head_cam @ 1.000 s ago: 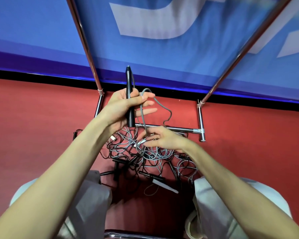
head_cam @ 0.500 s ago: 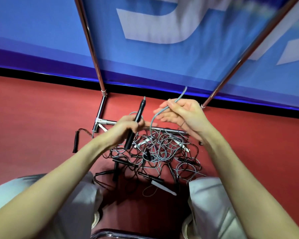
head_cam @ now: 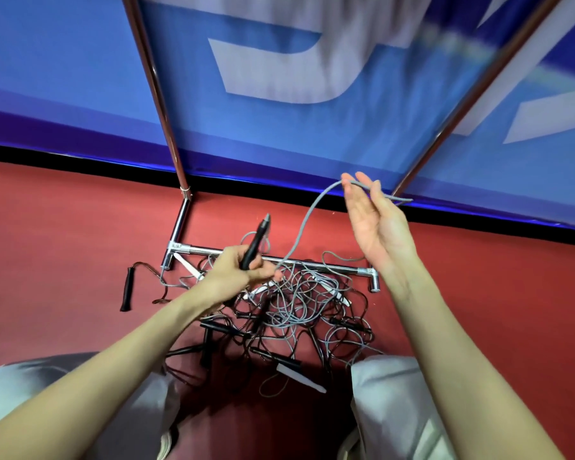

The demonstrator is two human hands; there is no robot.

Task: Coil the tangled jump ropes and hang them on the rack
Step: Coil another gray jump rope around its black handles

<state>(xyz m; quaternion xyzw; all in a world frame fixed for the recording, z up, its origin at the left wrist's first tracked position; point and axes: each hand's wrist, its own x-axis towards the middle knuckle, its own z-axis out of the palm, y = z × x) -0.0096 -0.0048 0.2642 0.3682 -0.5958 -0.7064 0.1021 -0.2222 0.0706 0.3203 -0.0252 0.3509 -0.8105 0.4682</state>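
I'm barely started: my left hand (head_cam: 238, 275) is clamped round one black handle (head_cam: 254, 242), and its grey cord (head_cam: 304, 224) runs up toward one o'clock over the nearly straight fingers of my right hand (head_cam: 375, 224), draped rather than gripped. No coil is formed. The tangle (head_cam: 289, 310) lies on the floor at six o'clock from the rack (head_cam: 329, 262), which holds no rope in view.

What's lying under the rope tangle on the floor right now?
Under the tangle: red floor and the rack's chrome base bar along its far edge. Black handles and a white one poke out. Anything deeper is covered.
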